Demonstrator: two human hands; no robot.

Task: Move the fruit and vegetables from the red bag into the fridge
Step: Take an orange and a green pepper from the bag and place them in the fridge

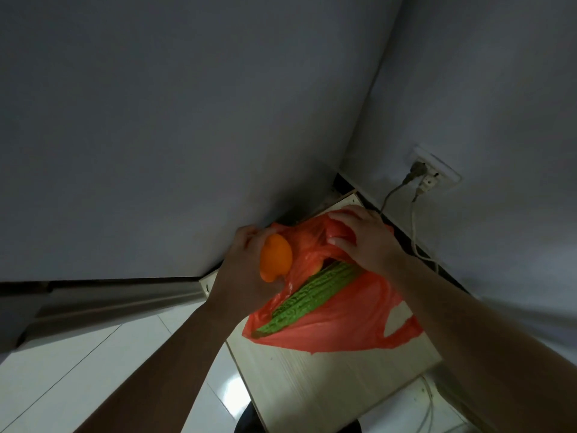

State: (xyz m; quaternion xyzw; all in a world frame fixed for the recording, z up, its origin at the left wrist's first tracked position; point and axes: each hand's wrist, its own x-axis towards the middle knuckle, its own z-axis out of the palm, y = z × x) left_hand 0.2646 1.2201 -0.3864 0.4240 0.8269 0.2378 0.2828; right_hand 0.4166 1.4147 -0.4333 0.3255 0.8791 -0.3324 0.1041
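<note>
The left hand [246,254] forms the grip. Its fingers and thumb curl round an orange [276,257], holding it whole at the mouth of the red bag [337,314]. The fruit is mostly clear of the plastic, though a fold of the bag touches its right side.

Just right of the grip, the right hand [359,235] pinches a bunch of the bag's upper edge, fingers bent over the plastic. Below and right of the grip, a long, bumpy green bitter gourd [309,292] lies inside the bag. One end is tucked under the right hand and the other points back toward the person. Something reddish shows beside its upper end, too hidden to name. The bag rests on a pale wooden counter [327,376], with a white tiled floor [93,354] below.

The step in hand looks like lifting the orange out. It would go best drawn up and to the left, away from the opening. Meanwhile the right hand should pin the bag so the thin plastic neither drags along nor tips the gourd out. A full-palm hold suits a smooth, round fruit.

Left of the grip rises a large grey panel [156,120]. Whether it is the fridge cannot be told, and no open compartment shows. Beyond the right hand, a wall socket [434,173] trails a cable [415,223], apart from the bag.
</note>
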